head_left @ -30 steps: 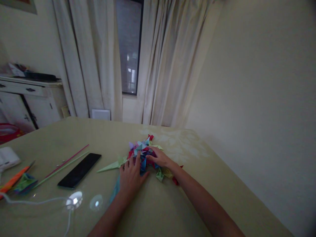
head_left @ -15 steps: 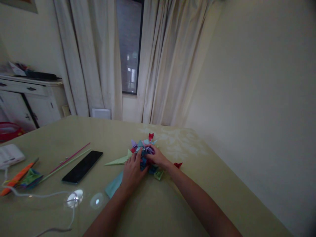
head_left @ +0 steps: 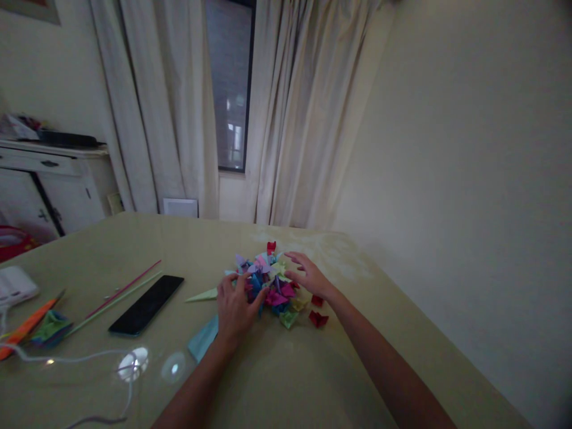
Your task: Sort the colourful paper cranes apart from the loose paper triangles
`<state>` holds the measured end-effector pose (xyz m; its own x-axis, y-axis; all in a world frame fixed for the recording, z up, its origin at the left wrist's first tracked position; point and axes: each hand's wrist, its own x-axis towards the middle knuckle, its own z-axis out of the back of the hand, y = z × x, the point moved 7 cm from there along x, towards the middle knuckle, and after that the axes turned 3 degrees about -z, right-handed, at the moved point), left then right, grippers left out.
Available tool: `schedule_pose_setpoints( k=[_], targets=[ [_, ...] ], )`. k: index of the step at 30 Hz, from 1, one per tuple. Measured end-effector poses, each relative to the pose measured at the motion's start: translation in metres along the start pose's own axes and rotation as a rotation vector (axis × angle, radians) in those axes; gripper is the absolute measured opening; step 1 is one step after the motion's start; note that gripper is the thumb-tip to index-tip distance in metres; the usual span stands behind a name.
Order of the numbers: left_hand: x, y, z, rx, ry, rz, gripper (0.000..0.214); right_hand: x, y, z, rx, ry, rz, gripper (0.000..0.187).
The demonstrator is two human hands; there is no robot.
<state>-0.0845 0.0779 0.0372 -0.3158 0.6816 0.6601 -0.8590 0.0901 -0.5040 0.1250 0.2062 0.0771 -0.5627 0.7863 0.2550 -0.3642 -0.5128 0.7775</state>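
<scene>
A heap of folded-paper flowers [head_left: 274, 292] in purple, pink, blue, green and red lies on the table between my hands. My left hand [head_left: 236, 307] is at the heap's left side, thumb and fingers spread against the paper; its contact with single pieces is hard to make out. To the right of the heap, my right hand [head_left: 313, 277] is open with its fingers apart and nothing in it. Two loose red paper pieces [head_left: 319, 319] rest beneath my right wrist. A light blue paper piece [head_left: 203, 338] is partly hidden by my left forearm, and a pale green paper point [head_left: 201, 295] sticks out leftward.
On the left of the table [head_left: 277, 381] lie a black phone [head_left: 146, 305], thin pink and green sticks [head_left: 120, 293], an orange tool [head_left: 29, 328], a white cable [head_left: 75, 356] and a white device [head_left: 16, 285]. Walls and curtains [head_left: 308, 119] stand behind.
My right hand has come off the heap toward the right and opened. My left hand has shifted slightly left, its fingers more spread. More of the paper flowers now show.
</scene>
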Motion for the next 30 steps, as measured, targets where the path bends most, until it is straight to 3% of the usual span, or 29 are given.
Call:
schedule_pose_setpoints(
  k=[3, 5, 8, 10, 13, 16, 21, 25, 30],
  targets=[
    [0.001, 0.001, 0.007, 0.116, 0.017, 0.078, 0.057, -0.033, -0.02, 0.022, -0.194, 0.015, -0.066, 0.093],
    [0.001, 0.004, 0.009, 0.193, 0.027, 0.139, 0.062, -0.058, -0.035, 0.024, -0.288, 0.107, -0.13, 0.112],
    [-0.001, 0.01, 0.002, 0.248, 0.109, 0.171, 0.076, -0.086, -0.05, 0.01, -0.361, 0.242, -0.197, 0.136],
    [-0.004, 0.014, -0.008, 0.216, 0.199, 0.164, 0.082, -0.092, -0.055, -0.004, -0.391, 0.265, -0.207, 0.141],
    [-0.008, 0.014, -0.019, 0.129, 0.285, 0.124, 0.083, -0.08, -0.055, -0.022, -0.371, 0.188, -0.164, 0.135],
    [-0.009, 0.014, -0.018, 0.146, 0.284, 0.104, 0.086, -0.053, -0.048, -0.036, -0.315, 0.122, -0.08, 0.135],
    [-0.01, 0.023, -0.019, 0.232, 0.312, 0.145, 0.09, -0.013, -0.036, -0.062, -0.342, 0.239, 0.013, 0.138],
    [-0.011, 0.025, -0.029, 0.101, 0.382, 0.096, 0.093, -0.002, -0.022, -0.079, -0.291, 0.264, 0.175, 0.119],
    [-0.011, 0.016, -0.032, -0.158, 0.355, 0.02, 0.089, -0.006, -0.01, -0.094, -0.166, 0.196, 0.314, 0.092]
  ],
)
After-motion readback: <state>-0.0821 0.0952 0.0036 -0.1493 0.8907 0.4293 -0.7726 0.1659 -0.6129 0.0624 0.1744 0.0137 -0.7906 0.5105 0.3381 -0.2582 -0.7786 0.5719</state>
